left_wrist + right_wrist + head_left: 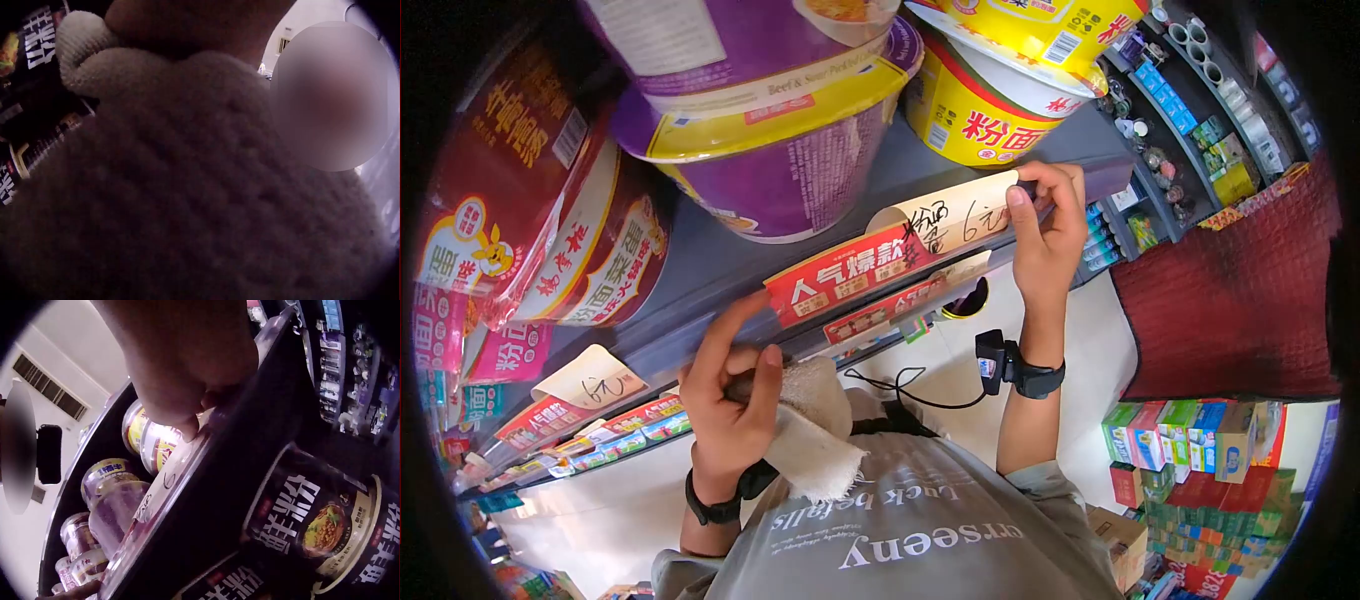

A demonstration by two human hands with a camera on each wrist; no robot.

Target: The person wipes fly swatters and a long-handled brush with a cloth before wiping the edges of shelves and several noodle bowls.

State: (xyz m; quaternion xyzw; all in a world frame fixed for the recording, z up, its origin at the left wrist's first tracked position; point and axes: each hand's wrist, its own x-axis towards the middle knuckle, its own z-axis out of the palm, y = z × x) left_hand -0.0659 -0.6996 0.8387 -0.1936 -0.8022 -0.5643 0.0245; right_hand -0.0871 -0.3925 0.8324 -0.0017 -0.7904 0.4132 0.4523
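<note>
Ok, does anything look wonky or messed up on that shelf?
Yes, the long price label looks odd: its cream paper bulges up instead of lying flat, left of the right hand. The "6元" label further left curls too. I can't see any spills.

red and cream label (880, 255), purple tub (785, 175), yellow and red tub (975, 110), off-white cloth (820, 455), grey shirt (900, 525)

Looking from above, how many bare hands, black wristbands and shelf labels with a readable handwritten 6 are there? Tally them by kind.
Bare hands: 2
Black wristbands: 2
Labels with a readable 6: 2
Total: 6
</note>
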